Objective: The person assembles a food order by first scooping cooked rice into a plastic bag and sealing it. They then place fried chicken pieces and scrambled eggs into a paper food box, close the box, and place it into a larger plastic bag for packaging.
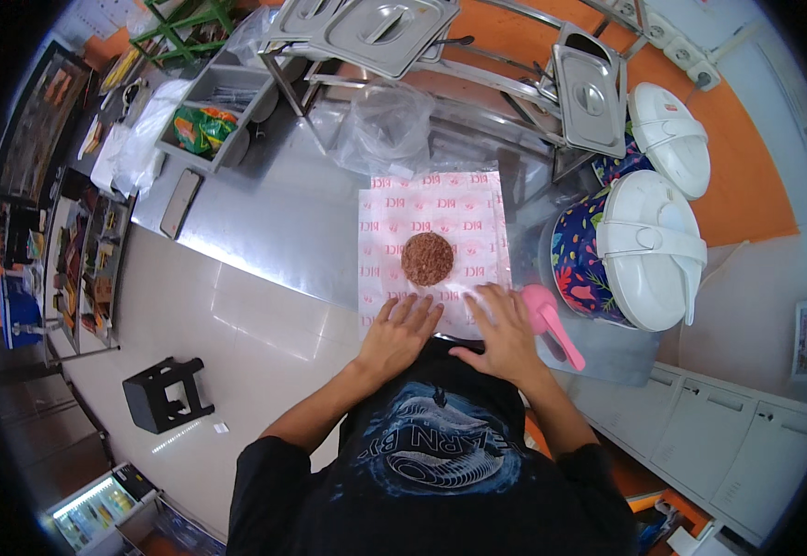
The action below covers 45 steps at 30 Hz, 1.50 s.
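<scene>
Sheets of white wrapping paper with a pink-red print lie on the steel table, with a round, flat mound of brown, grainy food, like cooked brown rice, near their middle. My left hand rests its outstretched fingers on the near edge of the paper, just below the mound. Across from it my right hand spreads its fingers on the near right corner, thumb pointing inward. Neither hand holds anything. A pink scoop lies right beside my right hand, its handle toward me.
Right of the paper stand floral rice containers with white lids. A clear plastic bag lies behind the paper, below a rack of lidded steel pans. A grey bin stands at the far left; a black stool is on the floor.
</scene>
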Each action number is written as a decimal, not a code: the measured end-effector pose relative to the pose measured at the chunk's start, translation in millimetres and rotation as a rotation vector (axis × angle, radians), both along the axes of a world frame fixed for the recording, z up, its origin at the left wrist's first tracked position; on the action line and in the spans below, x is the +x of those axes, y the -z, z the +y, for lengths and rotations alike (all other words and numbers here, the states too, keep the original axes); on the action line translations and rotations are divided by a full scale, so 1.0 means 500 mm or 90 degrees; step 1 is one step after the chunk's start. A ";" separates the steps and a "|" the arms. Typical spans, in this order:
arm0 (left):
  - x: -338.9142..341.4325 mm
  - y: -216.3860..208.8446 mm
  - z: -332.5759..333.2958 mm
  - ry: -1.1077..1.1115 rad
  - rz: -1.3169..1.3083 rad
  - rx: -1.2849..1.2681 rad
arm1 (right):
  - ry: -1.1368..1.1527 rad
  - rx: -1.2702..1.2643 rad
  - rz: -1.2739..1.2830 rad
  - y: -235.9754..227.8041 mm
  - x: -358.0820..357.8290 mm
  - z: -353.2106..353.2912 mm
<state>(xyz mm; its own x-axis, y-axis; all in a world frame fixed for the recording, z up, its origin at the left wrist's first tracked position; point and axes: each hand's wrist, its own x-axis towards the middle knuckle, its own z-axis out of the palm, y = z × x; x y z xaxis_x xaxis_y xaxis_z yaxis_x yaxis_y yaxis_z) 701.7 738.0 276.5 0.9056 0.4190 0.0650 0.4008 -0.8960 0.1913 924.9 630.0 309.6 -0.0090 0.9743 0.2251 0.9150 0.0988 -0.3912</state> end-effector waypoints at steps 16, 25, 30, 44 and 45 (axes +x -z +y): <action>-0.033 0.054 0.182 -0.459 -0.441 -0.590 | 0.158 -0.045 0.454 0.123 0.084 0.167; -0.001 0.093 0.171 -0.495 -0.260 -0.130 | 0.175 0.030 0.219 0.163 0.064 0.182; 0.037 0.042 0.082 -0.163 -0.164 0.046 | 0.229 -0.023 0.138 0.123 0.056 0.189; 0.103 0.030 0.054 -0.189 -0.103 -0.018 | -0.011 -0.206 0.127 0.109 0.102 0.441; 0.104 0.029 0.053 -0.192 -0.105 -0.022 | -0.040 -0.183 0.116 0.100 0.104 0.441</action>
<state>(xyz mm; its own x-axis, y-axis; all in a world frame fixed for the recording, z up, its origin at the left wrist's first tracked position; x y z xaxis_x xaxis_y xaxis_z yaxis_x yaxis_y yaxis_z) 753.6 764.6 262.0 0.7187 0.6711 0.1820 0.6079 -0.7335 0.3040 976.7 850.7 259.6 -0.0554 0.9969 -0.0558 0.8228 0.0139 -0.5682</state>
